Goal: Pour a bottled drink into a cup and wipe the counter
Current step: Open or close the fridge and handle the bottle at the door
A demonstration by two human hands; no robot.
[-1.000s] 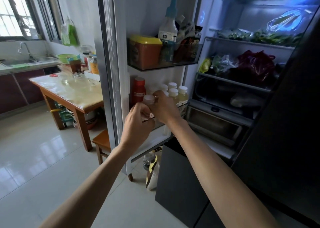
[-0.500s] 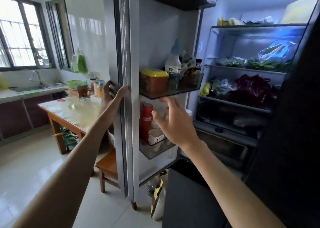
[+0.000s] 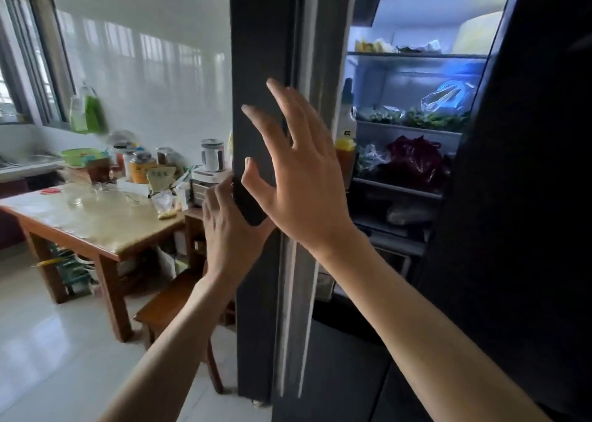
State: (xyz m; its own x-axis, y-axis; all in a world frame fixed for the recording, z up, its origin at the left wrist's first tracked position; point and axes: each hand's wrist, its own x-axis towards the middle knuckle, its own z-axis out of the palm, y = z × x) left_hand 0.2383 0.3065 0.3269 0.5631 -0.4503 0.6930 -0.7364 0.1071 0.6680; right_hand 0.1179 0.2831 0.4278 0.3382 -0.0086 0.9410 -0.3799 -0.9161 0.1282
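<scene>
Dark grey fridge door stands edge-on right in front of me, partly swung, with the lit interior showing past its right side. My left hand is on the door's outer left edge, fingers curled around it, so I can't see the fingertips. My right hand is raised in front of the door's edge, fingers straight and spread apart, thumb out to the left, holding nothing; I can't tell whether the palm is touching the door.

I can't make out the drink bottle for the task. In the narrow gap I see only a white squeeze bottle above an orange-capped container on the door shelf, with bagged greens and a dark red bag on the fridge shelves behind.

Off to the left is a wooden table, with jars and a white appliance crowded along its far edge near the wall, and a wooden stool at its near right corner.
</scene>
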